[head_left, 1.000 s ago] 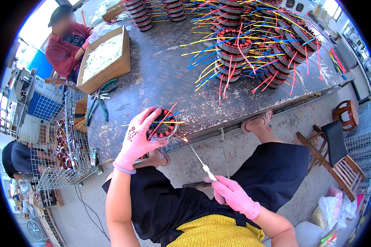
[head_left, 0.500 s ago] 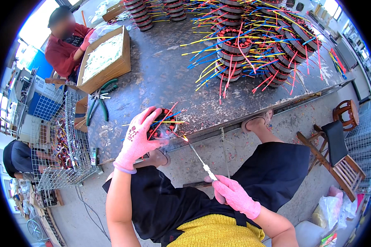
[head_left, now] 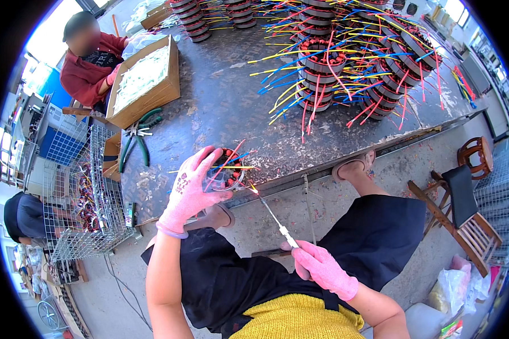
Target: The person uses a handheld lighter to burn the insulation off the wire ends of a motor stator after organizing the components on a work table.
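My left hand (head_left: 188, 189), in a pink glove, grips a motor stator (head_left: 230, 178) at the table's front edge. Red windings line the ring, and red, blue and yellow leads stick out of it; the palm hides its left part. Thin smoke hangs by the thumb. In my right hand (head_left: 324, 268), also pink-gloved, is a slim rod-shaped torch (head_left: 272, 214) with a white collar. Its tip glows orange with a small flame, just right of the stator, close to a lead end. The fingers cover most of the torch's handle.
Stacked stators (head_left: 316, 85) with long leads crowd the table's far right. Green-handled pliers (head_left: 134, 141) lie at the left beside a cardboard box (head_left: 172, 79) of white pieces. A co-worker (head_left: 87, 68) sits behind that box. A wire cage (head_left: 90, 226) stands left; a wooden chair (head_left: 464, 217), right.
Smoke about the stator has shifted and thinned over its rim. Both my hands stay almost where they were. The co-worker at the box has moved their head and hands slightly.
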A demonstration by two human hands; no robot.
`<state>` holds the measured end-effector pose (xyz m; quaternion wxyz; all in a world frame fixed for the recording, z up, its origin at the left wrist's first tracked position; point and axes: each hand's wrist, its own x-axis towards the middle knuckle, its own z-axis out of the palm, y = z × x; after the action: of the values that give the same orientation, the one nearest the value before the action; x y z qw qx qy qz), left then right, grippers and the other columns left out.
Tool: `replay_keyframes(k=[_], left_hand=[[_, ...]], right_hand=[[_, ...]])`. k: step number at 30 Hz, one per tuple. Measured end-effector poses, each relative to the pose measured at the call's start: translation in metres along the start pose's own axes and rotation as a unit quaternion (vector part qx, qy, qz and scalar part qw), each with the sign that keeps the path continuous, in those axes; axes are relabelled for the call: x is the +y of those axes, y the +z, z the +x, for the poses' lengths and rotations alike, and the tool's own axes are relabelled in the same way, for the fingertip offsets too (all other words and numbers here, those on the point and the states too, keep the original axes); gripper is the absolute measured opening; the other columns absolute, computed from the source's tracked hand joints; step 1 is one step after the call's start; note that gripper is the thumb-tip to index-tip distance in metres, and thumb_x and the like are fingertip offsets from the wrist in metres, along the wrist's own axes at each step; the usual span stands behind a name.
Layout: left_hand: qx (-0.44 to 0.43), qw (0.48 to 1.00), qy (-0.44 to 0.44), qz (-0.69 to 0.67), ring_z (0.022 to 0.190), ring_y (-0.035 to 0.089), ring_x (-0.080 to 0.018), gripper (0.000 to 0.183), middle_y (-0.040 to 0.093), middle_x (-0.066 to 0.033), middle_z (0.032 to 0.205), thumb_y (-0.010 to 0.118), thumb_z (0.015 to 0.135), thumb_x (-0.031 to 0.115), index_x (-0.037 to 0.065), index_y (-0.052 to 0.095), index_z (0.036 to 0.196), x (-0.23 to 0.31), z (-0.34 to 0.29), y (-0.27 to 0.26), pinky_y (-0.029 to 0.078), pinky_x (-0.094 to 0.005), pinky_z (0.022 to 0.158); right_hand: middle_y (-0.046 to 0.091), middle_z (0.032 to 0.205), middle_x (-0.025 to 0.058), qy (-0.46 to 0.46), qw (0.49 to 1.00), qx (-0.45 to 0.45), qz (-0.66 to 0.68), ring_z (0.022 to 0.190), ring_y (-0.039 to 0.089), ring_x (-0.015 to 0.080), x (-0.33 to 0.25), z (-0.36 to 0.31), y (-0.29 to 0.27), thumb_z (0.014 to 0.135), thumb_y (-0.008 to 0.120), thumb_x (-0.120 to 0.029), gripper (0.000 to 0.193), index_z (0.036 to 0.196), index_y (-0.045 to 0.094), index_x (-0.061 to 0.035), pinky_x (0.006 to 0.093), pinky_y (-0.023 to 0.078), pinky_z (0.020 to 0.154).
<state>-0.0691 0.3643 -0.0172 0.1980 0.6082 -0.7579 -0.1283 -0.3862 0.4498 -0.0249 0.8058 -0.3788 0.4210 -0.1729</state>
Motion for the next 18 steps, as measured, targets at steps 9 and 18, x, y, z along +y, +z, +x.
replay_keyframes(k=[9,18], left_hand=[[0.008,1.0,0.014,-0.011,0.128,0.044,-0.0349,0.09,0.045,-0.0145,0.14,0.085,0.058,0.028,0.011,0.047,0.138,-0.0008,-0.0005,-0.0005,0.035,-0.0435,0.107],[0.004,1.0,0.008,-0.006,0.127,0.044,-0.0361,0.087,0.045,-0.0157,0.139,0.084,0.06,0.028,0.01,0.048,0.137,0.0017,0.0,-0.0013,0.035,-0.0444,0.107]], right_hand=[[0.045,0.067,-0.0043,0.001,0.999,-0.005,0.034,0.059,0.04,0.0048,0.0004,0.0012,0.0026,0.101,0.046,-0.027,0.037,0.127,0.053,-0.0021,0.0206,0.032,0.054],[0.044,0.069,-0.0047,0.012,0.999,-0.001,0.034,0.059,0.041,0.0043,-0.0031,0.0007,0.0027,0.101,0.046,-0.026,0.036,0.128,0.053,-0.0021,0.0204,0.032,0.054]])
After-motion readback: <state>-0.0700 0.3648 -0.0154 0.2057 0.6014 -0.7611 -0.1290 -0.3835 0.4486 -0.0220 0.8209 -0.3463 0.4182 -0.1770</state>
